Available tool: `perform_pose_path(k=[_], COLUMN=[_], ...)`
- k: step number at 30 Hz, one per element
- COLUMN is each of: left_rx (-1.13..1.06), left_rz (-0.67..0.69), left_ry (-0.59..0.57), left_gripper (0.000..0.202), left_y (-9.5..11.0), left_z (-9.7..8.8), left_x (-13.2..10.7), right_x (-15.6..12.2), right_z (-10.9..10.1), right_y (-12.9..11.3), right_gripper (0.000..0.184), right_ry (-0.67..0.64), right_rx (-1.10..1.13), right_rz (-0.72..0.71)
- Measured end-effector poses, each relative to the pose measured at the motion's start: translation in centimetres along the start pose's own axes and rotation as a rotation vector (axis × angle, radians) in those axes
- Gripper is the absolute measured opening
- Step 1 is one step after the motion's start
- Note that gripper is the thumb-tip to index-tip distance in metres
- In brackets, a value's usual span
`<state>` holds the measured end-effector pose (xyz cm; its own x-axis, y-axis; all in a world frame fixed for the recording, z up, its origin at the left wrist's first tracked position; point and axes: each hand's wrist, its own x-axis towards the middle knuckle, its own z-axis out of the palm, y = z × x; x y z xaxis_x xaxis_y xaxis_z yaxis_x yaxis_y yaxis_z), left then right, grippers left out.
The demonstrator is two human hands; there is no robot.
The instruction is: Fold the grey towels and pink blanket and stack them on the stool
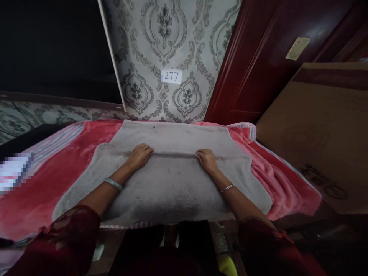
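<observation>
Now a raised fold (174,154) of the grey plush cloth (175,184) is pinched by the left hand (140,156) and right hand (207,160), fingers closed; spread across the red blanket (61,165), far edge to near, it should handle soft, floppy, best held where gripped.

Gry cloth (175,184), spread w/ ctr ridge

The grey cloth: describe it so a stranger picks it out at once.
Below the patterned wallpaper, find the red-and-pink blanket. Across its middle, beneath the left hand and the right hand, lies the grey cloth. Its grey sets it apart from the red and pink.
</observation>
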<state>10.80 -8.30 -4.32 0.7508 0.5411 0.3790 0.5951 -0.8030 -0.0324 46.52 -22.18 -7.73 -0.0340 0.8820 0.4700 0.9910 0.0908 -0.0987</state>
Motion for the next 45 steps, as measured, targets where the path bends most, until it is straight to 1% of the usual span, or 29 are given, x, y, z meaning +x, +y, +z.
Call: perform_pose_path(k=[3, 6, 8, 11, 14, 16, 19, 24, 27, 31, 35, 38, 40, 43, 45], left_rx=[-0.044, -0.078, -0.077, -0.042, 0.014, 0.053, 0.108, 0.152, 0.159, 0.177, 0.234, 0.304, 0.357, 0.388, 0.380], left_rz=[-0.023, -0.027, -0.033, -0.072, -0.123, -0.139, -0.166, -0.196, -0.203, -0.242, -0.276, -0.342, -0.402, -0.459, -0.446], left_ry=[0.016, -0.020, -0.056, -0.080, -0.080, -0.082, -0.075, 0.011, 0.059, 0.075, 0.094, 0.139, 0.175, 0.248, 0.321], left_gripper=[0.028, 0.027, 0.027, 0.029, 0.032, 0.033, 0.034, 0.041, 0.041, 0.035, 0.031, 0.031, 0.034, 0.048, 0.058], left_y=[0.0, -0.7, -1.6, -3.5, -5.5, -6.5, -6.9, -6.1, -5.3, -4.4, -3.1, -1.6, -0.3, 1.2, 1.3], left_z=[0.2, -0.1, -0.5, -1.3, -2.0, -2.4, -2.8, -4.4, -5.8, -8.3, -11.8, -14.8, -17.1, -20.7, -23.2], left_x=[0.3, -0.1, -0.9, -2.6, -4.3, -5.1, -5.9, -6.8, -7.3, -8.5, -10.3, -12.0, -13.1, -14.1, -14.3], right_x=[-0.2, -1.1, -2.0, -3.7, -4.9, -5.2, -5.2, -5.6, -6.6, -8.8, -11.3, -13.1, -14.2, -15.2, -15.4], right_z=[-0.4, -1.3, -2.2, -3.6, -4.8, -5.3, -5.7, -6.6, -7.6, -9.4, -12.2, -15.4, -17.9, -21.8, -24.6], right_y=[0.2, 1.6, 3.2, 5.8, 7.3, 7.5, 7.1, 6.2, 6.0, 6.1, 5.8, 4.9, 4.1, 3.3, 3.3], right_gripper=[0.026, 0.026, 0.027, 0.029, 0.031, 0.031, 0.029, 0.031, 0.031, 0.027, 0.027, 0.027, 0.026, 0.027, 0.031], right_ry=[-0.022, -0.076, -0.103, -0.131, -0.160, -0.189, -0.221, -0.191, -0.099, 0.106, 0.301, 0.457, 0.541, 0.637, 0.693], right_rx=[0.004, -0.027, -0.075, -0.167, -0.255, -0.309, -0.357, -0.360, -0.345, -0.271, -0.231, -0.243, -0.281, -0.389, -0.467], right_rz=[0.022, 0.018, 0.036, 0.110, 0.184, 0.222, 0.265, 0.286, 0.284, 0.230, 0.204, 0.187, 0.194, 0.231, 0.271])
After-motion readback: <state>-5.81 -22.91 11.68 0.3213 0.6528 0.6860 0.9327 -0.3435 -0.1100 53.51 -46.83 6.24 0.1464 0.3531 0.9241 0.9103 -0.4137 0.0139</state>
